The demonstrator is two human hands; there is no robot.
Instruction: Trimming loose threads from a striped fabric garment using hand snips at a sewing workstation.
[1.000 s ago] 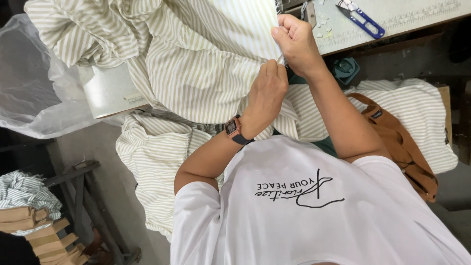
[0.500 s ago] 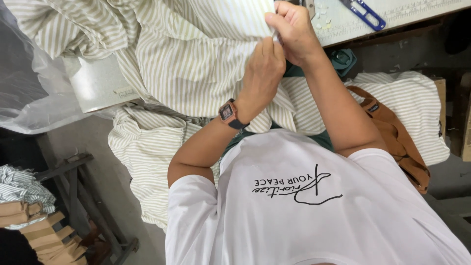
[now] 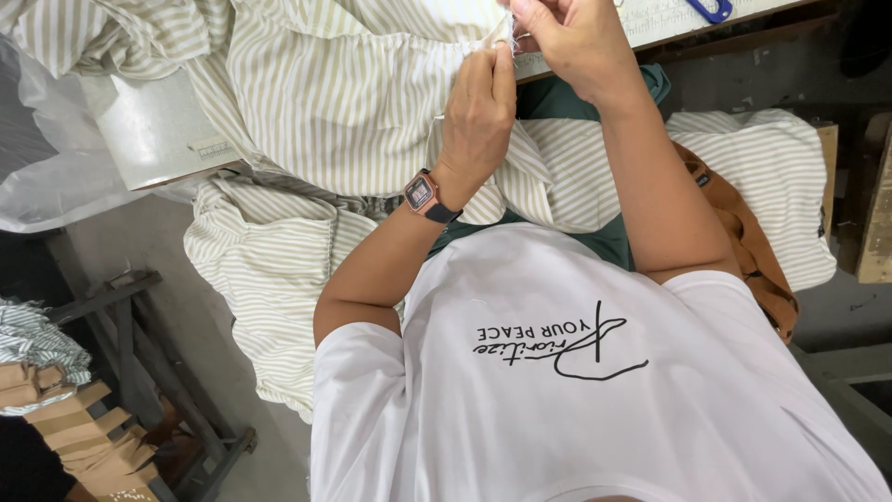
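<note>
My left hand (image 3: pixel 478 107), with a square watch (image 3: pixel 422 194) on its wrist, pinches the edge of a green-and-white striped garment (image 3: pixel 344 93) near the top of the view. My right hand (image 3: pixel 569 39) grips the same fabric edge just to the right, fingers closed, touching the left hand's fingertips. The garment spreads over the white worktable (image 3: pixel 153 139) and hangs down over my lap. I wear a white printed T-shirt (image 3: pixel 576 390).
Blue-handled scissors (image 3: pixel 711 9) lie on the table at the top right. A brown bag (image 3: pixel 743 232) rests on striped cloth to my right. Clear plastic sheet (image 3: pixel 42 177) hangs at left, above a metal frame (image 3: pixel 130 307) and cardboard pieces (image 3: pixel 65 428).
Both hands have slid up toward the top edge of the view, staying together on the fabric edge. The view has shifted, with the scissors nearly out of frame.
</note>
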